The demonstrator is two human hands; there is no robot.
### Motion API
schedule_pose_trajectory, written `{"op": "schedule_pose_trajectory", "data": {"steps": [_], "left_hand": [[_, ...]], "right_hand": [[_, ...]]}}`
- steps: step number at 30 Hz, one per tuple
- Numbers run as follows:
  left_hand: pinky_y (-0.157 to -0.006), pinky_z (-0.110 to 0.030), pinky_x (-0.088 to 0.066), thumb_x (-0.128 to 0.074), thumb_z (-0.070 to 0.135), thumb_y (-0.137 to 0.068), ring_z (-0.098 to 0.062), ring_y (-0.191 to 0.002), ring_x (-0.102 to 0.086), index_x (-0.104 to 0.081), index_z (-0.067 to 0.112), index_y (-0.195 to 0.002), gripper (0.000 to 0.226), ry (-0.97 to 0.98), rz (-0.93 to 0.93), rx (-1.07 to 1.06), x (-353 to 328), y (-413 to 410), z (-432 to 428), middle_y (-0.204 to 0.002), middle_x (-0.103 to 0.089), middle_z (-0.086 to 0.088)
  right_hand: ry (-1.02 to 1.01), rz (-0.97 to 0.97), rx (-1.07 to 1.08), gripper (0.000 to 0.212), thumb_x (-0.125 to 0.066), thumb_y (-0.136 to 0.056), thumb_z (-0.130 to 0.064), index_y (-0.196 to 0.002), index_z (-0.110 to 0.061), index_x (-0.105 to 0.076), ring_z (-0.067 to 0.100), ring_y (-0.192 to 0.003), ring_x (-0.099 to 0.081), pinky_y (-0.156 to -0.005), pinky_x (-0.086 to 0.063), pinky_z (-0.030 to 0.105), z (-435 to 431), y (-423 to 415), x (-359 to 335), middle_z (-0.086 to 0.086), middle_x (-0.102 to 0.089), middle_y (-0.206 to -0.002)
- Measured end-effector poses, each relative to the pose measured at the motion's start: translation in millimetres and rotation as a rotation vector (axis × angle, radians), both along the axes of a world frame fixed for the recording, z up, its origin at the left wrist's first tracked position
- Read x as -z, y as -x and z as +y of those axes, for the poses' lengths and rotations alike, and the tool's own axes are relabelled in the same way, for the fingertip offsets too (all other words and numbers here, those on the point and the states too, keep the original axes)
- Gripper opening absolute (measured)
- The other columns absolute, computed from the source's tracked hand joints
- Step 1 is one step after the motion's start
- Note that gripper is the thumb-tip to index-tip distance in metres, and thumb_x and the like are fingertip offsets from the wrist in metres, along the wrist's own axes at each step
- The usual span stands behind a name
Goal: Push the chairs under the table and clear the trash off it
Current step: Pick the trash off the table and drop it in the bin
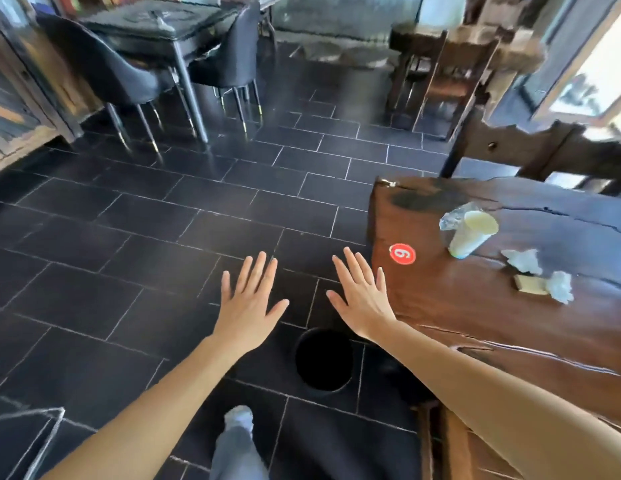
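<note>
A dark wooden table (475, 306) fills the right side, with a red round sticker (402, 253) marked 6 near its left edge. Trash lies on the table: a plastic cup (470, 233) with crumpled clear wrap beside it, two crumpled white tissues (522, 260) (560, 286) and a small tan paper piece (529, 284). A dark wooden chair (544, 147) stands behind the table's far side. My left hand (248, 301) and my right hand (362, 299) are held out flat over the floor, fingers spread, holding nothing. The right hand hovers just left of the table edge.
A black round bin (324, 360) stands on the dark tiled floor below my hands. Another wooden chair's top (440, 441) shows at the bottom right. A black table with padded chairs (129, 74) stands at the back left, and wooden chairs (440, 71) at the back right.
</note>
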State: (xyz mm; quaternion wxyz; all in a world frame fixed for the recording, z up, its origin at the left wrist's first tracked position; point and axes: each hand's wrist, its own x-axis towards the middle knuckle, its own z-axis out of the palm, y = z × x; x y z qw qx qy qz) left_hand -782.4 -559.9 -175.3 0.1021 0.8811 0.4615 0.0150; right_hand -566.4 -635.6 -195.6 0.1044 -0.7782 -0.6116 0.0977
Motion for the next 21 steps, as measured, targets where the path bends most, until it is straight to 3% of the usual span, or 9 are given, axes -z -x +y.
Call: {"op": "schedule_pose_trajectory", "data": {"steps": [11, 15, 21], "left_hand": [[-0.116, -0.053, 0.006, -0.029, 0.053, -0.096, -0.018, -0.146, 0.016, 0.007, 0.024, -0.150, 0.071, 0.021, 0.014, 0.349, -13, -52, 221, -0.160, 0.015, 0.002], [-0.116, -0.053, 0.006, -0.027, 0.053, -0.096, -0.020, -0.146, 0.016, 0.010, 0.023, -0.149, 0.071, 0.007, 0.038, 0.571, -12, -110, 259, -0.160, 0.016, 0.000], [-0.115, -0.052, 0.010, -0.029, 0.052, -0.095, -0.020, -0.146, 0.016, 0.009, 0.023, -0.150, 0.072, -0.024, -0.024, 0.729, -11, -212, 316, -0.160, 0.015, 0.000]], "right_hand": [[0.089, 0.053, 0.514, 0.064, -0.035, -0.099, -0.045, -0.152, -0.027, -0.004, 0.019, -0.149, 0.009, -0.117, 0.000, 0.054, 80, -9, 10, -0.003, 0.007, -0.162], [0.083, 0.032, 0.632, 0.066, -0.037, -0.098, -0.045, -0.153, -0.027, -0.006, 0.019, -0.149, 0.007, -0.117, -0.003, 0.056, 99, -34, 22, -0.003, 0.005, -0.163], [0.050, 0.025, 0.776, 0.064, -0.040, -0.097, -0.043, -0.152, -0.026, -0.011, 0.020, -0.149, 0.004, -0.117, -0.004, 0.057, 153, -112, 31, -0.002, 0.003, -0.163]]}}
